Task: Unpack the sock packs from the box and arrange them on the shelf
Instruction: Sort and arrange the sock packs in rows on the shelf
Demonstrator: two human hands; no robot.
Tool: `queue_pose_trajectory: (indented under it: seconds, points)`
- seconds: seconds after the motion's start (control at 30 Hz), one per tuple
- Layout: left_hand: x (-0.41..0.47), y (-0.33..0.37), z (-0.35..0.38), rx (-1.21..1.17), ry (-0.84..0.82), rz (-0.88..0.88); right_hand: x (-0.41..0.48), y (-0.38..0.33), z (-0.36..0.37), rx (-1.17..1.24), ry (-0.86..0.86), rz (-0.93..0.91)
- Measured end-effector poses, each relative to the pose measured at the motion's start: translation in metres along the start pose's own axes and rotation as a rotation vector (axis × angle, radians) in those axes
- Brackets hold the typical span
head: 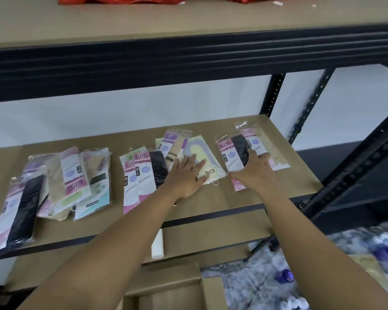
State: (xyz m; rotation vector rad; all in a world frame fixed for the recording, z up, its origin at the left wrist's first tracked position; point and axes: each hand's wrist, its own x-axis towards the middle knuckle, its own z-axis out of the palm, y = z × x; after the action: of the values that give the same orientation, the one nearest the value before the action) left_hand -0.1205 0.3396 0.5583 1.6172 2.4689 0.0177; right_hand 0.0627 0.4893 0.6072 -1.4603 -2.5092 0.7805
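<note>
Squaring up sock packs on the shelf [278, 195], at a guess. The left hand [186, 175] lies flat on the yellow pack [198, 148] topping the middle pile, fingers straight and slightly apart. The right hand [254, 170] rests on the right pile [225, 151], fingers spread over a black-sock pack and thumb stuck out leftward (pressing, not pinching, as far as I can tell). Both piles sit directly under the fingers, with long axes running roughly front to back and a bare strip of shelf between the 2. The left pile [72, 180], messier, is well apart and nearer the left arm. The box [166, 285] is cut off at the bottom edge, its contents unseen. The lower-right clutter is too blurred to name.
</note>
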Motion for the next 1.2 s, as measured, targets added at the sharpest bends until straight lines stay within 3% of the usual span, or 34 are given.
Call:
queue_pose_trajectory:
  seconds: [0.4, 0.5, 0.7, 0.77, 0.83, 0.9, 0.93, 1.0, 1.07, 1.2]
  points:
    - [-0.018, -0.044, 0.000, -0.004, 0.005, 0.005, 0.012, -0.029, 0.039, -0.271, 0.041, -0.142]
    - [-0.018, -0.045, 0.001, -0.020, -0.007, 0.007, 0.013, -0.030, 0.053, -0.299, -0.047, -0.126]
    - [-0.022, -0.044, -0.002, -0.098, 0.007, 0.020, 0.016, -0.029, 0.066, -0.365, -0.002, -0.136]
    - [-0.029, -0.044, -0.009, -0.258, 0.126, 0.027, 0.014, -0.031, 0.066, -0.391, 0.022, -0.143]
    - [-0.043, -0.050, -0.020, -0.360, 0.383, 0.014, 0.008, -0.039, 0.067, -0.412, 0.074, -0.166]
    - [-0.058, -0.061, -0.027, -0.226, 0.652, -0.079, -0.003, -0.051, 0.071, -0.421, 0.150, -0.264]
    - [-0.066, -0.068, -0.031, -0.127, 0.679, -0.204, -0.009, -0.058, 0.075, -0.413, 0.181, -0.341]
    - [-0.081, -0.077, -0.036, -0.058, 0.454, -0.561, -0.017, -0.071, 0.086, -0.372, 0.184, -0.468]
    - [-0.091, -0.081, -0.036, -0.122, 0.195, -0.779, -0.022, -0.080, 0.096, -0.346, 0.122, -0.488]
    - [-0.096, -0.078, -0.033, -0.153, 0.159, -0.804, -0.023, -0.078, 0.109, -0.337, 0.032, -0.467]
